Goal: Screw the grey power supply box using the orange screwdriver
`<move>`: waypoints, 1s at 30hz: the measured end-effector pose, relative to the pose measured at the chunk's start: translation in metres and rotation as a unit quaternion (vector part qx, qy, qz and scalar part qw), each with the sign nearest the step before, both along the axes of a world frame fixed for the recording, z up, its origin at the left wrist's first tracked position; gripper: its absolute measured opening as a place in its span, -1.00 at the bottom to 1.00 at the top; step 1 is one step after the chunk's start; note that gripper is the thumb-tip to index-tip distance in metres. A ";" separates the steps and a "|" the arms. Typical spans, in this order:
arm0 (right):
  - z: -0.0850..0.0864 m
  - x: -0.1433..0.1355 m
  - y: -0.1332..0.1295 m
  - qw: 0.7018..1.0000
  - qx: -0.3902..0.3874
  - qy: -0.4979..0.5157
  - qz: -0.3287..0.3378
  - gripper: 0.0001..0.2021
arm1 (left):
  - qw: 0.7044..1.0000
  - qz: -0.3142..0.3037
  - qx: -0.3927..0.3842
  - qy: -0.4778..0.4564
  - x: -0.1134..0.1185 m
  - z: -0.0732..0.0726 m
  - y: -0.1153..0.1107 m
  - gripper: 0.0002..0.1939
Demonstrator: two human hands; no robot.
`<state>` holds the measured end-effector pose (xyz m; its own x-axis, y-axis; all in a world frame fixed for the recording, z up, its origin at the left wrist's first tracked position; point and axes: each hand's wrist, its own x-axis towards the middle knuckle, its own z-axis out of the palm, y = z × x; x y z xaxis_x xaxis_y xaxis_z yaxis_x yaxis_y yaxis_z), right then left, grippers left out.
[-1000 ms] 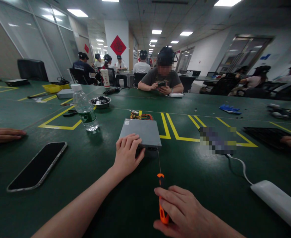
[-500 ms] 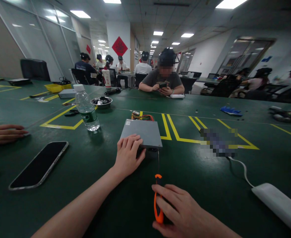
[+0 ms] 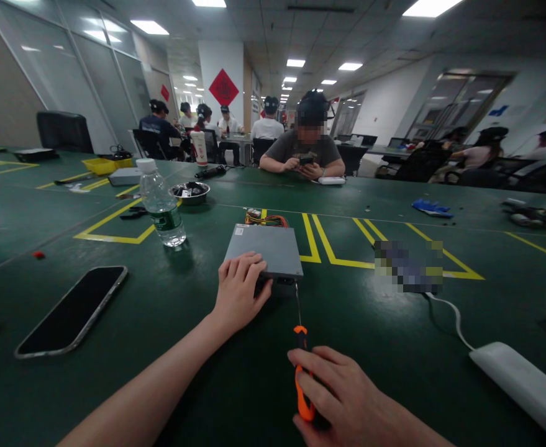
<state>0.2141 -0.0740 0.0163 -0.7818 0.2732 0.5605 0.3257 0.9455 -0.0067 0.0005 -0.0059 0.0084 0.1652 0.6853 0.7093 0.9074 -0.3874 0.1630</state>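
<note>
A flat grey metal box [image 3: 273, 248] lies on the green table, with bundled coloured wires [image 3: 268, 218] behind its far edge. My left hand [image 3: 240, 285] grips the box at its near left corner, fingers on top and thumb at the near side. An orange and black screwdriver [image 3: 304, 397] is held by its handle in my right hand [image 3: 333, 391]. Its thin shaft points away from me, and the tip is at the box's near right corner; whether it touches a screw is too small to tell.
Left of the box stand a water bottle [image 3: 161, 211], a metal bowl [image 3: 190, 192] and a phone [image 3: 72, 310]. To the right are a white power strip [image 3: 519, 379] with its cable and a blue object [image 3: 431, 208]. Across the table sits a person [image 3: 303, 149] holding a device.
The screwdriver handle and my right hand have shifted slightly right. Another person's hand at the left edge has gone out of view, and a small red object now shows there.
</note>
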 end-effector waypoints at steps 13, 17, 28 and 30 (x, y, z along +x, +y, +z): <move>-0.003 0.000 0.000 1.000 0.012 -0.010 -0.011 -0.73 | 1.000 0.000 -0.002 -0.002 0.001 0.000 0.000 -0.77; 0.007 -0.003 -0.002 0.998 0.006 -0.056 -0.017 -0.70 | 1.000 -0.001 0.003 -0.001 0.000 0.000 0.000 -0.77; -0.002 0.001 0.001 1.000 0.014 0.006 0.001 -0.71 | 1.000 0.000 0.005 0.003 0.000 0.000 0.000 -0.78; 0.001 0.000 0.000 1.000 0.010 -0.027 -0.008 -0.70 | 1.000 0.001 0.003 0.002 0.000 0.000 0.000 -0.77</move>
<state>0.2139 -0.0738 0.0173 -0.8060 0.2757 0.5238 0.3407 0.9397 0.0296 0.0005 -0.0059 0.0088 0.1663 0.6818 0.7124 0.9088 -0.3863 0.1576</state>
